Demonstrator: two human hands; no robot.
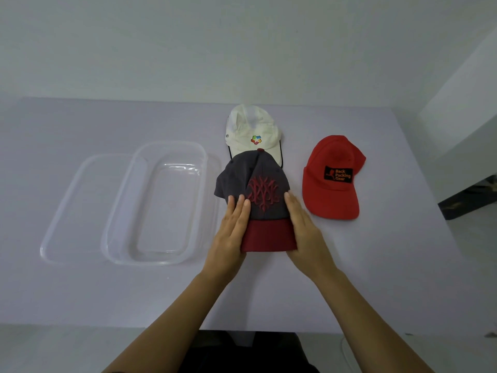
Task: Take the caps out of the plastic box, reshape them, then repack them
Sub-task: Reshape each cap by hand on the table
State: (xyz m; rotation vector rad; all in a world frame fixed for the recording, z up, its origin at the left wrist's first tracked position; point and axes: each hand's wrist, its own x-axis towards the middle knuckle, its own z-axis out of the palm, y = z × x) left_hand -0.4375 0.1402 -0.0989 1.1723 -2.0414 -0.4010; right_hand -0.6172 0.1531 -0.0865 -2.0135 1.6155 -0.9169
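Dark grey cap (258, 184) sits on the table (376, 265) between both hands, crown up. Its dark red brim (267, 235) points towards us, so its long axis runs near to far. The back of its crown overlaps the brim of the white cap (252, 127) behind it.

Left hand (231, 232): fingers straight and together, laid flat on the left front of the crown. Right hand (304, 230): fingers straight, pressed along the right side of crown and brim. Neither hand curls round the cloth; we judge this to be the reshaping step.

Key relation: the clear plastic box (161, 254) lies just to the left of the grey cap and holds no cap. Its long axis also runs near to far. It appears to rest partly on its lid (67, 211). The left hand is the nearer one to the box, so repacking means a short carry to the left with no need to turn the cap.

Red cap (333, 195) sits apart on the right, brim towards us.

Writing: the red cap's black patch reads "Back Packing Gear" in orange. The white cap bears a multicoloured block logo with no legible text. We cannot read the grey cap's red embroidered emblem as letters.
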